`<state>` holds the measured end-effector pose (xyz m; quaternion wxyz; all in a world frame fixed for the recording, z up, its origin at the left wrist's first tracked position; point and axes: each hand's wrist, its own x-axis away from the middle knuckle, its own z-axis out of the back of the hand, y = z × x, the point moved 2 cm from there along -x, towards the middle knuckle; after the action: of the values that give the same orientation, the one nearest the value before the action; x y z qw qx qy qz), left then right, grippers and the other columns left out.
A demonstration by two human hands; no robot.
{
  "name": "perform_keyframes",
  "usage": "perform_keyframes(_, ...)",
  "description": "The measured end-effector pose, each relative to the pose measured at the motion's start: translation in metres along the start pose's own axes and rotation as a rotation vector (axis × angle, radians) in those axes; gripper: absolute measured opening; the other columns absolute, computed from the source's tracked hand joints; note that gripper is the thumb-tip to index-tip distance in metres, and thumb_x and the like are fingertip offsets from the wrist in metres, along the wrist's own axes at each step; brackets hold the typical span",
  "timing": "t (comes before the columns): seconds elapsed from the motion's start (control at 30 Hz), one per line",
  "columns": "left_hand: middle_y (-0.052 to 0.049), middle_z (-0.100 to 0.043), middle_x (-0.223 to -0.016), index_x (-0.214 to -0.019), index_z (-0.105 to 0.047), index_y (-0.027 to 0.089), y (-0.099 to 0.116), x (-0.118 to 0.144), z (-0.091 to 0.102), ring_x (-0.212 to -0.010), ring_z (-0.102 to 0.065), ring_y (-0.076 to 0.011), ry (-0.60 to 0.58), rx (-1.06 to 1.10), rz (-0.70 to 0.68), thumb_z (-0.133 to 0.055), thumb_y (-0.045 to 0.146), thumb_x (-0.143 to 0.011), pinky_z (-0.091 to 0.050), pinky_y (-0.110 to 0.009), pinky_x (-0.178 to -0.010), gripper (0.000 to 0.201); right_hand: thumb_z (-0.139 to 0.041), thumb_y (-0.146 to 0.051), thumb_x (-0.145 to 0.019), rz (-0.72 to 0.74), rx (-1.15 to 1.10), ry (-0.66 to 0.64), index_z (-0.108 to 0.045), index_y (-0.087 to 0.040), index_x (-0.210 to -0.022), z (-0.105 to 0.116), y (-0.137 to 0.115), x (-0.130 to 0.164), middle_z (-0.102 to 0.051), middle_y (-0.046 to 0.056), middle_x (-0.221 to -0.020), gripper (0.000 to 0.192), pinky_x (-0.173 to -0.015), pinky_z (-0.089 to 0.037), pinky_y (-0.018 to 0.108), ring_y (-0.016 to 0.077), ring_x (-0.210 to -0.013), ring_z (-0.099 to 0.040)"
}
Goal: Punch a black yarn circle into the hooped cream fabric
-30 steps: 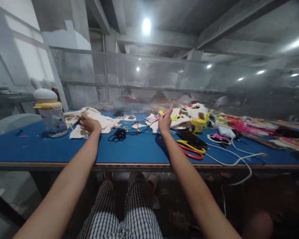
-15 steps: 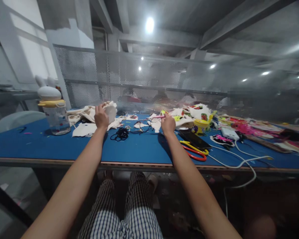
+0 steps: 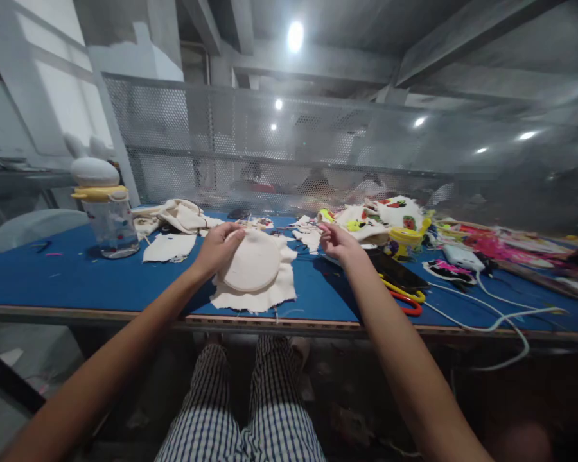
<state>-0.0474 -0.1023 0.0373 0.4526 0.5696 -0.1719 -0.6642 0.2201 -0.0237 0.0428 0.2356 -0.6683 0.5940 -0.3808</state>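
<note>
My left hand (image 3: pixel 221 247) grips the upper left rim of a round embroidery hoop (image 3: pixel 253 262), thumb on top. Cream cloth is stretched across it, and the loose cloth edge (image 3: pixel 282 289) spreads frayed around the rim near the table's front. Right of the hoop, apart from it, my right hand (image 3: pixel 336 240) is raised with its fingers curled in a pinch. What those fingers hold, if anything, is too small to make out. Cream cloth scraps (image 3: pixel 308 234) lie just beyond my right hand.
A clear bottle with a yellow-rimmed lid (image 3: pixel 108 218) stands at left, near crumpled cream cloth (image 3: pixel 178 215). To the right are a dark phone (image 3: pixel 397 269), red and yellow scissor-like handles (image 3: pixel 407 305), a yellow cup (image 3: pixel 404 242) and white cables (image 3: pixel 491 327). A mesh screen (image 3: pixel 270 154) rises behind.
My left hand has brought the hoop from the back down toward the front and laid it face up. My right hand has shifted slightly right; the pink pen-like tool it held no longer shows clearly.
</note>
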Motion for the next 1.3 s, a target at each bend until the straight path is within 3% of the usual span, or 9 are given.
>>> perform_keyframes(0.13, -0.006, -0.068, -0.094, -0.088, -0.063, 0.016, 0.005, 0.003, -0.006, -0.091, -0.06, -0.0208, -0.104, -0.211, -0.052, -0.049, 0.036, -0.079, -0.045, -0.034, -0.087, 0.026, -0.047, -0.011, -0.088, 0.097, -0.18, 0.1, -0.054, -0.015, -0.069, -0.002, 0.001, 0.014, -0.053, -0.003, -0.054, 0.021, -0.033, -0.041, 0.007, 0.0027, -0.04, -0.044)
perform_keyframes(0.27, -0.006, -0.067, -0.098, -0.096, -0.063, 0.015, 0.003, -0.003, -0.017, -0.091, -0.06, -0.0199, -0.292, -0.134, 0.017, -0.048, 0.03, -0.079, -0.047, -0.032, -0.083, 0.027, -0.055, -0.005, -0.077, 0.203, -0.153, 0.089, -0.055, -0.015, -0.067, -0.001, 0.014, 0.039, -0.055, -0.003, -0.061, 0.015, -0.039, -0.043, 0.007, 0.0018, -0.046, -0.049)
perform_keyframes(0.37, -0.006, -0.067, -0.098, -0.099, -0.063, 0.016, -0.001, -0.004, -0.027, -0.089, -0.061, -0.0196, -0.337, -0.076, 0.097, -0.052, 0.03, -0.075, -0.048, -0.029, -0.076, 0.03, -0.065, -0.008, -0.068, 0.341, -0.081, 0.069, -0.06, -0.015, -0.071, 0.002, 0.031, 0.061, -0.055, -0.004, -0.061, 0.009, -0.042, -0.044, 0.008, 0.002, -0.048, -0.049)
perform_keyframes(0.57, -0.002, -0.062, -0.066, -0.068, -0.059, 0.017, -0.008, -0.016, -0.044, -0.059, -0.059, -0.0166, -0.429, -0.089, 0.326, -0.065, 0.048, -0.064, -0.041, -0.024, -0.048, 0.032, -0.075, -0.026, -0.061, 0.545, 0.11, 0.149, -0.066, -0.02, -0.08, 0.001, 0.057, 0.086, -0.06, -0.004, -0.073, 0.023, -0.052, -0.048, 0.017, 0.0052, -0.056, -0.053)
perform_keyframes(0.73, 0.002, -0.055, -0.057, -0.063, -0.053, 0.019, -0.014, -0.021, -0.046, -0.05, -0.052, -0.0129, -0.484, -0.081, 0.429, -0.065, 0.042, -0.061, -0.036, -0.022, -0.043, 0.026, -0.074, -0.032, -0.065, 0.56, 0.331, 0.102, -0.067, -0.022, -0.079, -0.002, 0.047, 0.084, -0.061, 0.0, -0.075, 0.019, -0.053, -0.048, 0.023, 0.0099, -0.058, -0.054)
perform_keyframes(0.9, 0.0, -0.061, -0.069, -0.081, -0.055, 0.021, -0.025, -0.006, -0.041, -0.062, -0.058, -0.0174, -0.373, 0.13, 0.601, -0.051, 0.052, -0.074, -0.046, -0.026, -0.051, 0.031, -0.076, -0.035, -0.064, 0.538, 0.466, 0.103, -0.068, -0.023, -0.074, 0.0, 0.041, 0.074, -0.059, 0.001, -0.073, 0.018, -0.061, -0.051, 0.027, 0.0112, -0.059, -0.053)
perform_keyframes(1.03, -0.002, -0.063, -0.076, -0.082, -0.056, 0.022, -0.033, 0.0, -0.032, -0.072, -0.058, -0.0192, -0.467, 0.123, 0.521, -0.045, 0.054, -0.08, -0.049, -0.028, -0.061, 0.034, -0.075, -0.036, -0.065, 0.429, 0.539, 0.06, -0.065, -0.023, -0.07, -0.007, 0.045, 0.067, -0.052, -0.001, -0.059, 0.017, -0.059, -0.051, 0.028, 0.012, -0.055, -0.05)
perform_keyframes(1.2, -0.002, -0.063, -0.073, -0.082, -0.061, 0.023, -0.046, -0.005, -0.024, -0.069, -0.057, -0.0191, -0.656, 0.035, 0.397, -0.047, 0.051, -0.079, -0.047, -0.027, -0.061, 0.032, -0.074, -0.036, -0.065, 0.333, 0.545, -0.045, -0.059, -0.023, -0.059, -0.027, 0.053, 0.058, -0.048, -0.002, -0.052, 0.021, -0.049, -0.047, 0.027, 0.0111, -0.046, -0.045)
perform_keyframes(1.3, -0.002, -0.066, -0.075, -0.086, -0.065, 0.025, -0.053, -0.007, -0.025, -0.07, -0.058, -0.0196, -0.689, -0.006, 0.368, -0.05, 0.047, -0.077, -0.047, -0.026, -0.062, 0.028, -0.073, -0.038, -0.066, 0.264, 0.519, -0.087, -0.057, -0.023, -0.059, -0.035, 0.062, 0.053, -0.045, -0.003, -0.047, 0.023, -0.05, -0.048, 0.029, 0.012, -0.045, -0.047)
